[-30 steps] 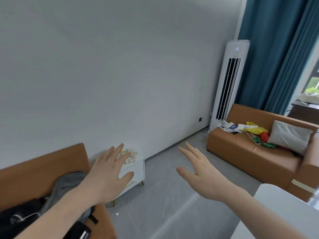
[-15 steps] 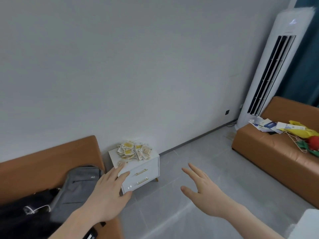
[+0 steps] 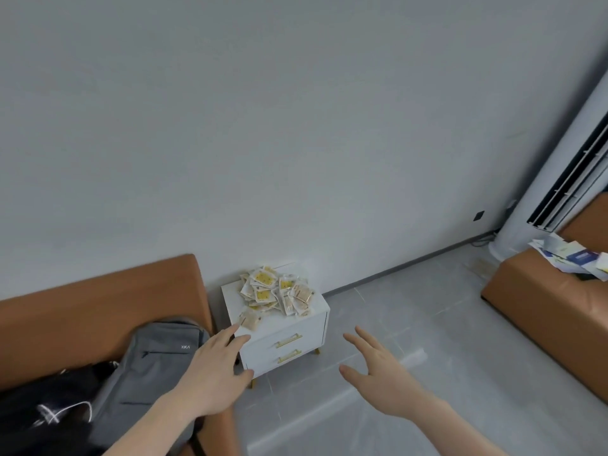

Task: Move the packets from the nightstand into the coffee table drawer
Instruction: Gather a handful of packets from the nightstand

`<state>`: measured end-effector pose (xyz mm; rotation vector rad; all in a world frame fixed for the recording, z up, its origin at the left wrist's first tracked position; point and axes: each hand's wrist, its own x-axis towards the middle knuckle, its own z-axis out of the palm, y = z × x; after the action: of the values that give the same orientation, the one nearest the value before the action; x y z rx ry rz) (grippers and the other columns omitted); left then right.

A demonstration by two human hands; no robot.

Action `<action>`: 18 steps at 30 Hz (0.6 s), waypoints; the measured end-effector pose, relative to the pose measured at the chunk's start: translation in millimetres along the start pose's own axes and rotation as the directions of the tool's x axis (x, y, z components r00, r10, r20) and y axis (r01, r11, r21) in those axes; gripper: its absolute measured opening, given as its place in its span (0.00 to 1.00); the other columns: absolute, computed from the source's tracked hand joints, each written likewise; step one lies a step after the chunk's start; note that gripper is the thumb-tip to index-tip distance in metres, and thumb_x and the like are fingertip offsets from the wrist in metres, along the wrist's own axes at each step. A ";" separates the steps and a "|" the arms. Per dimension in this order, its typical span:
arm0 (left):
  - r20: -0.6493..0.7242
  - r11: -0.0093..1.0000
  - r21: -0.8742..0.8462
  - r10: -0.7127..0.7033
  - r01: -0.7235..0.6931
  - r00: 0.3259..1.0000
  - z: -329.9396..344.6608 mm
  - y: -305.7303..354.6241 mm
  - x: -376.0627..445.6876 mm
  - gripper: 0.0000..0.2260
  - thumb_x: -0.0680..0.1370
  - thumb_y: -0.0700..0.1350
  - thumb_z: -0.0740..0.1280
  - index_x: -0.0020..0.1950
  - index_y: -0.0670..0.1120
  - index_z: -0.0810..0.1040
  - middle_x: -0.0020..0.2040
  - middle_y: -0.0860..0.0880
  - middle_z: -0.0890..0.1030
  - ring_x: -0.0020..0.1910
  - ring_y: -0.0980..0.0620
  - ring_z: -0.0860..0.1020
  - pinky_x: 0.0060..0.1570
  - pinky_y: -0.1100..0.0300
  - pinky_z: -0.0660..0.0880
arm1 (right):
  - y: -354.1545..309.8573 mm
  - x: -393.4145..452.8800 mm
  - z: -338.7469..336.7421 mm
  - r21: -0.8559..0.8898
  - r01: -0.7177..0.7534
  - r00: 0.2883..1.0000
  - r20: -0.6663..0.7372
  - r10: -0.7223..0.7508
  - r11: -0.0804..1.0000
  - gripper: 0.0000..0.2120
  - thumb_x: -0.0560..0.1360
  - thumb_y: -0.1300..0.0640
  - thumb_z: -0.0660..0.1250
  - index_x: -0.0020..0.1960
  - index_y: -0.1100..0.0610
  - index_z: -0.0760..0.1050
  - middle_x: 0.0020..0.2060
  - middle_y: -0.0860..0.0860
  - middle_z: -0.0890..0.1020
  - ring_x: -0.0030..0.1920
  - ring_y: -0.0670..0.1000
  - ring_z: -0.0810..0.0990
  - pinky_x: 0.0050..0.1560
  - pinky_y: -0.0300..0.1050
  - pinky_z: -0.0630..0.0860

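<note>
A heap of small yellow-and-white packets (image 3: 278,292) lies on top of a white nightstand (image 3: 302,337) with two gold-handled drawers, standing against the grey wall. One packet (image 3: 250,320) lies apart near the top's front left corner. My left hand (image 3: 215,378) is stretched out with straight fingers in front of the nightstand's left side, holding nothing. My right hand (image 3: 378,371) hovers over the floor to the right of the nightstand, fingers spread and empty. The coffee table is out of view.
A brown sofa (image 3: 98,301) stands left of the nightstand with a grey backpack (image 3: 151,366) and a black bag (image 3: 49,409) on it. Another brown sofa (image 3: 543,311) with papers (image 3: 569,255) sits at right, beside a white tower air conditioner (image 3: 559,166). Grey tiled floor lies between.
The view has swung left and down, bringing the nightstand and packets toward the centre and closer. Both hands stay outstretched and empty.
</note>
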<state>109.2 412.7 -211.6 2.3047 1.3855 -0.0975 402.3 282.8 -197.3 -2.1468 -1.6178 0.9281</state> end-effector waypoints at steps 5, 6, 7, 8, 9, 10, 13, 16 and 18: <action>0.107 1.000 0.010 -0.013 0.012 0.994 -0.4 -21.2 84.0 0.32 0.80 0.57 0.63 0.82 0.53 0.58 0.84 0.52 0.52 0.82 0.47 0.55 0.78 0.50 0.58 | 16.4 56.6 7.6 0.037 -0.103 0.995 0.009 0.102 0.994 0.32 0.82 0.42 0.63 0.82 0.44 0.56 0.83 0.43 0.51 0.82 0.48 0.54 0.80 0.45 0.58; 0.120 1.000 -0.001 -0.014 0.015 0.993 -0.4 -23.2 100.3 0.32 0.80 0.57 0.63 0.82 0.53 0.59 0.84 0.52 0.52 0.81 0.47 0.55 0.78 0.50 0.59 | 21.7 67.6 8.9 0.050 -0.119 0.993 0.015 0.118 0.992 0.32 0.82 0.42 0.63 0.82 0.44 0.56 0.83 0.43 0.51 0.82 0.48 0.54 0.80 0.45 0.57; 0.129 1.000 -0.003 -0.009 0.009 0.992 -0.4 -25.3 117.5 0.32 0.80 0.56 0.63 0.82 0.53 0.58 0.84 0.53 0.51 0.81 0.47 0.56 0.77 0.50 0.60 | 26.1 79.4 9.3 0.056 -0.134 0.991 0.024 0.133 0.989 0.32 0.82 0.42 0.63 0.82 0.45 0.56 0.83 0.43 0.51 0.82 0.47 0.54 0.79 0.44 0.57; 0.138 1.000 0.002 -0.003 0.003 0.990 -1.4 -26.8 135.5 0.32 0.80 0.56 0.63 0.82 0.53 0.58 0.84 0.53 0.51 0.81 0.47 0.56 0.77 0.51 0.61 | 31.1 92.9 9.0 0.063 -0.155 0.988 0.034 0.153 0.986 0.32 0.81 0.42 0.63 0.82 0.45 0.56 0.83 0.43 0.51 0.82 0.47 0.55 0.79 0.44 0.57; 0.153 1.000 0.011 -0.002 0.001 0.988 -2.8 -28.0 152.9 0.31 0.80 0.55 0.63 0.82 0.53 0.58 0.83 0.53 0.52 0.81 0.47 0.56 0.77 0.51 0.61 | 36.3 107.1 8.3 0.068 -0.177 0.984 0.045 0.174 0.982 0.32 0.81 0.42 0.63 0.82 0.45 0.57 0.83 0.43 0.51 0.82 0.48 0.55 0.79 0.44 0.57; 0.168 1.000 0.021 -0.005 0.002 0.986 -3.4 -29.8 170.6 0.31 0.80 0.54 0.63 0.82 0.53 0.59 0.83 0.53 0.53 0.80 0.47 0.57 0.76 0.51 0.62 | 42.2 122.3 8.0 0.071 -0.193 0.980 0.054 0.190 0.979 0.32 0.81 0.42 0.63 0.82 0.45 0.57 0.83 0.44 0.52 0.82 0.48 0.56 0.79 0.45 0.57; 0.179 0.999 0.028 -0.032 0.028 0.983 -2.8 -35.3 224.2 0.30 0.79 0.52 0.63 0.81 0.52 0.61 0.81 0.52 0.57 0.78 0.46 0.61 0.73 0.53 0.65 | 59.1 173.1 5.5 0.081 -0.226 0.972 0.078 0.220 0.971 0.32 0.81 0.43 0.63 0.82 0.46 0.57 0.83 0.45 0.52 0.82 0.49 0.56 0.79 0.44 0.57; 0.194 0.997 0.035 -0.072 0.067 0.978 -0.7 -38.5 275.7 0.30 0.79 0.51 0.64 0.81 0.52 0.61 0.81 0.51 0.58 0.77 0.46 0.63 0.72 0.52 0.67 | 72.1 226.2 0.8 0.101 -0.248 0.965 0.117 0.236 0.963 0.32 0.82 0.44 0.63 0.82 0.47 0.58 0.83 0.46 0.53 0.81 0.49 0.57 0.78 0.44 0.58; 0.208 0.995 0.051 -0.096 0.087 0.973 1.3 -43.0 310.0 0.29 0.79 0.52 0.64 0.80 0.51 0.62 0.80 0.51 0.59 0.76 0.46 0.64 0.70 0.52 0.69 | 79.4 264.5 -2.8 0.111 -0.265 0.957 0.148 0.248 0.958 0.31 0.82 0.44 0.63 0.82 0.47 0.58 0.83 0.46 0.53 0.81 0.49 0.59 0.77 0.44 0.59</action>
<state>225.8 684.1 -315.1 2.1900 1.3914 -0.3912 505.2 505.1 -324.9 -2.2822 -1.3102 1.2427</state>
